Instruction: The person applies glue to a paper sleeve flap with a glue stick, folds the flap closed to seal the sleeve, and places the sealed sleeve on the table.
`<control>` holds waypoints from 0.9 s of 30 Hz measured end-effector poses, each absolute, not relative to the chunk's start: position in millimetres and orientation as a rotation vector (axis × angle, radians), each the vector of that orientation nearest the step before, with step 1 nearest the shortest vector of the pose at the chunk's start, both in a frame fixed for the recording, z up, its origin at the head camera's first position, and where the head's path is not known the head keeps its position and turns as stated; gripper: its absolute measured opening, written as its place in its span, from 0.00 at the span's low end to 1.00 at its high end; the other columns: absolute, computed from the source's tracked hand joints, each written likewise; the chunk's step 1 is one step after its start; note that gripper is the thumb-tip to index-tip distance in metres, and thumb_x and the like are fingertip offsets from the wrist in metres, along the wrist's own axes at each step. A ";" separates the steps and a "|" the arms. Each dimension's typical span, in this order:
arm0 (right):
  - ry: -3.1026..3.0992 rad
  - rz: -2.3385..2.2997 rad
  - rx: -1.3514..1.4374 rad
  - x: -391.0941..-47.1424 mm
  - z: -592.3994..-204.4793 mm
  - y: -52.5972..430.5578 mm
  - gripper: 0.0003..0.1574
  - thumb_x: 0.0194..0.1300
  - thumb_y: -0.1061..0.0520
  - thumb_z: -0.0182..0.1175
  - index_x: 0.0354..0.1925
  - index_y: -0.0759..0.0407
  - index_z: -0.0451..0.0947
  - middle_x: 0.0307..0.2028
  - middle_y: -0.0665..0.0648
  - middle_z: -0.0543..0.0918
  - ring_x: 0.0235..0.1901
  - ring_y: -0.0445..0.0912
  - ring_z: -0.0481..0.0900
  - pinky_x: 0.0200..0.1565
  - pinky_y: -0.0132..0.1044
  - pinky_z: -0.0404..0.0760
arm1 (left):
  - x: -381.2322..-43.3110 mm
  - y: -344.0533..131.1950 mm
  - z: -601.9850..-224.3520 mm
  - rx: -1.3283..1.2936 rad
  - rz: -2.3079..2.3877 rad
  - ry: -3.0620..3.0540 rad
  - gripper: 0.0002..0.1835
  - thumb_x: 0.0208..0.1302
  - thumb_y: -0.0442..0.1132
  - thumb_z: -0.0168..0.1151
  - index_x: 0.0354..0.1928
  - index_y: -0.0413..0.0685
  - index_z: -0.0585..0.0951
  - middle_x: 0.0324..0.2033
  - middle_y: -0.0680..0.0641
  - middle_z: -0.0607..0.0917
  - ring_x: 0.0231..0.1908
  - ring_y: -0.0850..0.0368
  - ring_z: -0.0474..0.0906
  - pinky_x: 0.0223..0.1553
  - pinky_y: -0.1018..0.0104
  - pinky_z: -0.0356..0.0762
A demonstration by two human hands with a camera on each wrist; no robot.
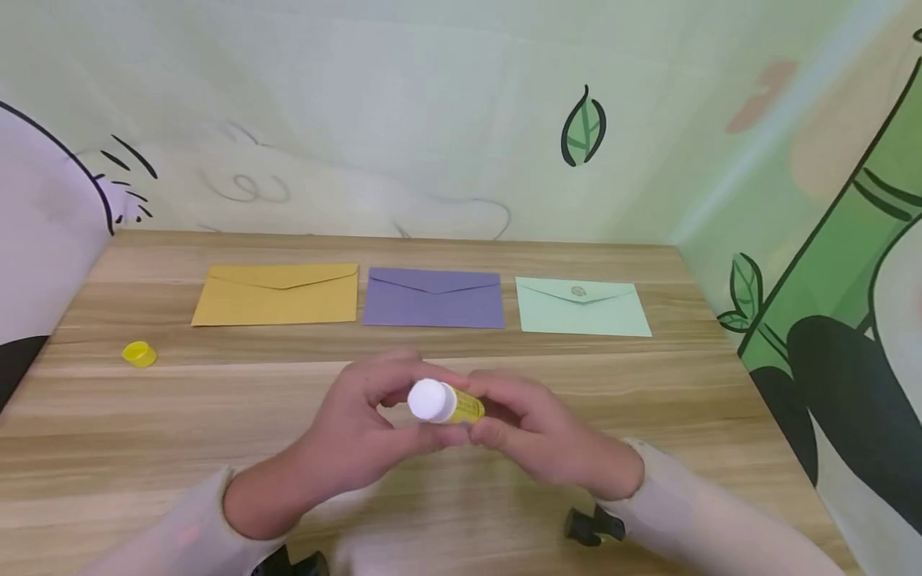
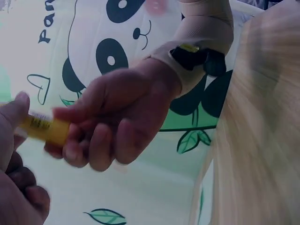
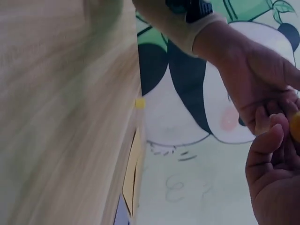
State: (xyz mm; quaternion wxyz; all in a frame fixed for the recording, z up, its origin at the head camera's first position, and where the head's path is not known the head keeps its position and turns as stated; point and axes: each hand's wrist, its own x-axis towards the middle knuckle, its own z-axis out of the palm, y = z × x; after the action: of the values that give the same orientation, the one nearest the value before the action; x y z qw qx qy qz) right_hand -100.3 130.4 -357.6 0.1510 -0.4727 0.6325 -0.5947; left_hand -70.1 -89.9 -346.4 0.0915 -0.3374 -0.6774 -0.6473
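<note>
A yellow glue stick (image 1: 467, 408) with its white end bare is held above the table, tilted toward the head camera. My left hand (image 1: 363, 424) pinches its body between thumb and fingers. At the bottom end, the fingertips of my right hand (image 1: 540, 428) grip the stick, touching the left fingertips. In the left wrist view the yellow glue stick (image 2: 47, 129) spans both hands. Only a bit of the yellow glue stick (image 3: 295, 126) shows in the right wrist view. Its yellow cap (image 1: 139, 354) lies on the table at the left.
Along the back of the wooden table (image 1: 216, 424) lie a yellow envelope (image 1: 281, 296), a purple envelope (image 1: 434, 300) and a mint envelope (image 1: 582, 310) in a row, flaps showing. A printed cloth backdrop (image 1: 403, 120) stands behind and at both sides.
</note>
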 end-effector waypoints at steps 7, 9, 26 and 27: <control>1.551 -1.588 -1.460 -96.5 -355.0 129.4 0.29 0.81 0.45 0.37 0.53 0.70 0.70 0.34 0.65 0.77 0.29 0.52 0.74 0.34 0.37 0.80 | -78.9 -98.6 -342.1 -1.424 -2.065 -1.961 0.25 0.64 0.40 0.69 0.62 0.39 0.79 0.36 0.45 0.84 0.38 0.62 0.83 0.39 0.66 0.83; 1.509 -1.562 -1.444 -96.6 -355.0 130.0 0.32 0.81 0.45 0.36 0.61 0.72 0.66 0.37 0.67 0.78 0.29 0.53 0.74 0.35 0.38 0.81 | -80.1 -99.6 -340.7 -1.479 -2.073 -1.973 0.23 0.64 0.38 0.69 0.60 0.38 0.80 0.34 0.47 0.83 0.36 0.62 0.81 0.35 0.65 0.83; 2.307 -1.407 -1.552 -96.4 -358.3 122.7 0.31 0.75 0.39 0.33 0.50 0.58 0.74 0.34 0.52 0.76 0.33 0.40 0.72 0.37 0.32 0.78 | -67.9 -87.3 -346.2 -0.800 -1.941 -2.090 0.16 0.43 0.29 0.81 0.36 0.48 0.88 0.33 0.51 0.89 0.36 0.58 0.85 0.39 0.62 0.85; 2.410 -1.364 -1.583 -96.2 -358.7 121.7 0.31 0.76 0.40 0.33 0.51 0.58 0.74 0.35 0.52 0.77 0.34 0.40 0.73 0.38 0.32 0.78 | -67.5 -85.5 -346.9 -0.753 -1.942 -2.087 0.16 0.43 0.29 0.81 0.35 0.49 0.88 0.32 0.51 0.89 0.35 0.59 0.85 0.37 0.62 0.85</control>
State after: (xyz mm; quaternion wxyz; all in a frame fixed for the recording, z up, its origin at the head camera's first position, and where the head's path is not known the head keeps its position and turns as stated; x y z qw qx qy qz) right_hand -96.2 121.7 -358.7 -0.0240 -0.4961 0.7554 -0.4275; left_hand -67.5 -85.5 -346.9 0.0964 -0.2540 -0.7044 -0.6557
